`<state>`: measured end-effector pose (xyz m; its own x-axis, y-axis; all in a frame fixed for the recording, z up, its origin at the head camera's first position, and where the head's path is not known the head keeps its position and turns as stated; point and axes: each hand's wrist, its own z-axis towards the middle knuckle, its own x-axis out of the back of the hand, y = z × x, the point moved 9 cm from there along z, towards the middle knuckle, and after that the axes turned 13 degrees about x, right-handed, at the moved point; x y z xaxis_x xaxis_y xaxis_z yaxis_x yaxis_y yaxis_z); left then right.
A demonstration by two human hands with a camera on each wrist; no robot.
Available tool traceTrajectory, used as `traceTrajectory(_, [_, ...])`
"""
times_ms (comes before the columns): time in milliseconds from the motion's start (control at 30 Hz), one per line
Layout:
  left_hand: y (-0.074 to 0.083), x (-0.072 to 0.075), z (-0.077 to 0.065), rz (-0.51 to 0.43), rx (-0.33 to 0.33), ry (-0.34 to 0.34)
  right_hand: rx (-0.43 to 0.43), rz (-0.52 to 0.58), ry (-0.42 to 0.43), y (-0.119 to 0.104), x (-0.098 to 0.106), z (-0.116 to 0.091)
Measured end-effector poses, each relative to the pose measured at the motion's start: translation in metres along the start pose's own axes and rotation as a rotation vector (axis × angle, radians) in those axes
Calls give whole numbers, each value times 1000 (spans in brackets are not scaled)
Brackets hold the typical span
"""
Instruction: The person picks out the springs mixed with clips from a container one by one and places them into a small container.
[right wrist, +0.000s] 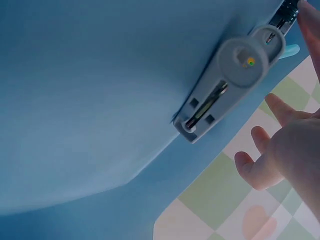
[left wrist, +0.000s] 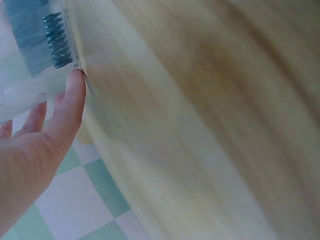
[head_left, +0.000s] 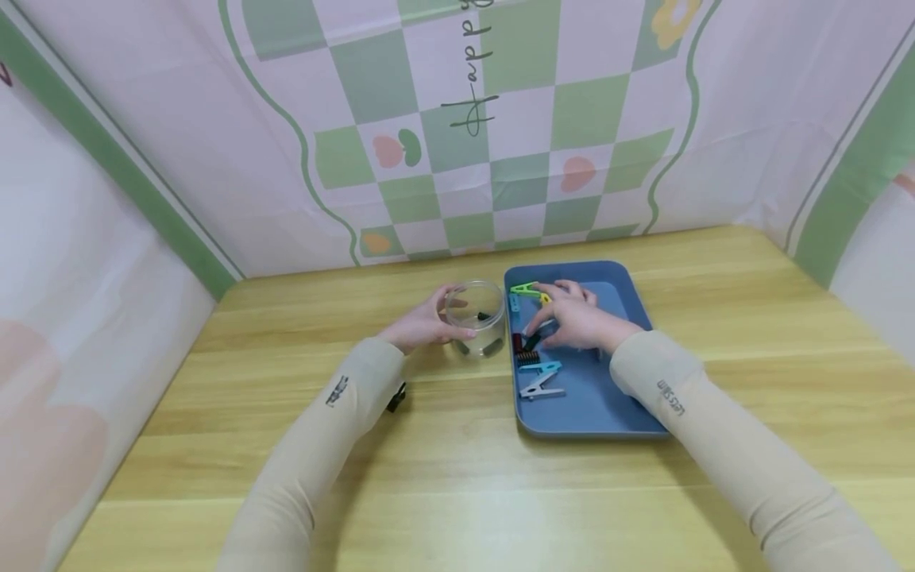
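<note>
A clear cylindrical jar [head_left: 482, 340] containing a dark green coil [left wrist: 57, 41] is held in the left grip [head_left: 426, 322], just beside the blue tray [head_left: 596, 409], where the right grip [head_left: 577, 318], fingers spread wide, is over clothespins [head_left: 548, 367], on the wood-grain counter [head_left: 436, 492] before checkered cloth [head_left: 522, 119].

Jar [head_left: 488, 330] left of tray [head_left: 586, 405], clips [head_left: 549, 367] in tray; both on table [head_left: 443, 477]
</note>
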<state>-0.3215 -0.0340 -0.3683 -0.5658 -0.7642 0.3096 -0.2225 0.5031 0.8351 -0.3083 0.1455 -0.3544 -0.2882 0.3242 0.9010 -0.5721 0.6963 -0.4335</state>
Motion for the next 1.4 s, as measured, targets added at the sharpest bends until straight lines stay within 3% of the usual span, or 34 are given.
traceTrajectory(1400, [1, 0, -2, -7, 1, 4, 6, -49, 12, -3, -3, -1])
